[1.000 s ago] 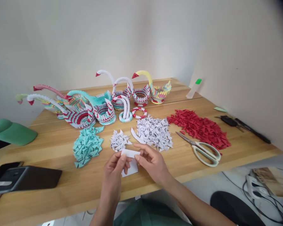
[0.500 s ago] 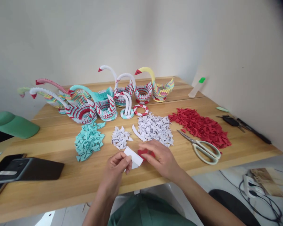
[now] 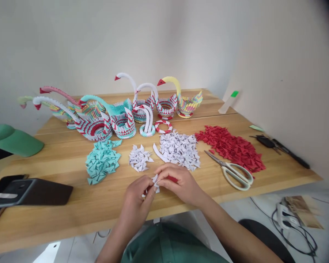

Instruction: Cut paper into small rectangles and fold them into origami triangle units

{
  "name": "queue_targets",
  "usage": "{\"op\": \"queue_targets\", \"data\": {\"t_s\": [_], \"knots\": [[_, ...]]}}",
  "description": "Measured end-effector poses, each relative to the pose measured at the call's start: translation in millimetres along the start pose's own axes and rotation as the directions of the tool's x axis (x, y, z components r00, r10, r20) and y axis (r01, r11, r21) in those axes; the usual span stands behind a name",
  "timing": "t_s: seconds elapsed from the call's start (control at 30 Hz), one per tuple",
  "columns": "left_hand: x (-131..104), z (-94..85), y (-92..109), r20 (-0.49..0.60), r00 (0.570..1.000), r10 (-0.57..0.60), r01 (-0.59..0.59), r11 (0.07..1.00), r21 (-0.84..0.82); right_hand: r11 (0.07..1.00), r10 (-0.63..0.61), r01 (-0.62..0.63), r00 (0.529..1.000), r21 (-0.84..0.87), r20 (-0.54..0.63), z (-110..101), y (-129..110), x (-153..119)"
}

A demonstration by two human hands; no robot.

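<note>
Between my two hands, near the table's front edge, is a small white piece of paper, mostly covered by fingers. My left hand pinches it from the left. My right hand meets it from the right, thumb and fingertips closed on its edge. Some red paper shows partly beneath my right hand. Just beyond lie a small pile of folded white paper triangles, a larger white pile and a curved white strip of joined pieces.
Turquoise triangles lie left, red ones right, with scissors before them. Several folded-paper swans and a red-white ring stand behind. A phone on a dark stand, green bottle and keys lie outward.
The white paper was a flat rectangle held mostly by my left hand; now it looks smaller and folded. My right hand has moved left and closed on it.
</note>
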State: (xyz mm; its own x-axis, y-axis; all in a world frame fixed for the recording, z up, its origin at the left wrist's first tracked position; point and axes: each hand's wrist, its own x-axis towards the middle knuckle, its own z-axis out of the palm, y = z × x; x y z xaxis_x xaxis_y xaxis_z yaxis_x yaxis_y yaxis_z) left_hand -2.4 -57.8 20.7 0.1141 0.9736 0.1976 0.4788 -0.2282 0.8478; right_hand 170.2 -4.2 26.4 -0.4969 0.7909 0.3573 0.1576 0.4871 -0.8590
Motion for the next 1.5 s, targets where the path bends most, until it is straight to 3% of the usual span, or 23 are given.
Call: {"op": "queue_targets", "data": {"t_s": [0.37,0.7,0.83,1.03,1.17,1.33,1.5], "knots": [[1,2.6,-7,0.025,0.999,-0.048,0.047,0.999,0.011,0.986,0.165,-0.165,0.986,0.020,-0.023,8,0,-1],[1,1.0,-2,0.055,0.993,-0.102,0.108,0.989,-0.105,0.957,0.274,-0.268,0.960,0.109,-0.049,11,3,-4],[-1,0.9,-1,0.038,0.994,-0.105,0.110,0.979,-0.174,0.969,0.228,-0.223,0.973,0.103,-0.043,11,3,-4],[0,3.9,-4,-0.101,0.991,-0.089,0.070,0.980,-0.184,0.963,0.248,-0.240,0.967,0.125,-0.053,13,-1,-5],[3,0.6,-3,-0.095,0.995,-0.025,0.017,0.996,-0.090,0.974,0.218,-0.216,0.976,0.068,-0.025,11,-1,-5],[4,-1.2,-1,-0.077,0.989,0.124,-0.111,0.982,0.153,0.996,0.068,-0.070,0.997,-0.059,-0.042,6,-2,-2],[3,6.0,0,-0.112,0.985,0.132,-0.126,0.991,0.054,0.998,0.067,-0.067,0.994,-0.006,-0.088,6,-5,-2]]}}
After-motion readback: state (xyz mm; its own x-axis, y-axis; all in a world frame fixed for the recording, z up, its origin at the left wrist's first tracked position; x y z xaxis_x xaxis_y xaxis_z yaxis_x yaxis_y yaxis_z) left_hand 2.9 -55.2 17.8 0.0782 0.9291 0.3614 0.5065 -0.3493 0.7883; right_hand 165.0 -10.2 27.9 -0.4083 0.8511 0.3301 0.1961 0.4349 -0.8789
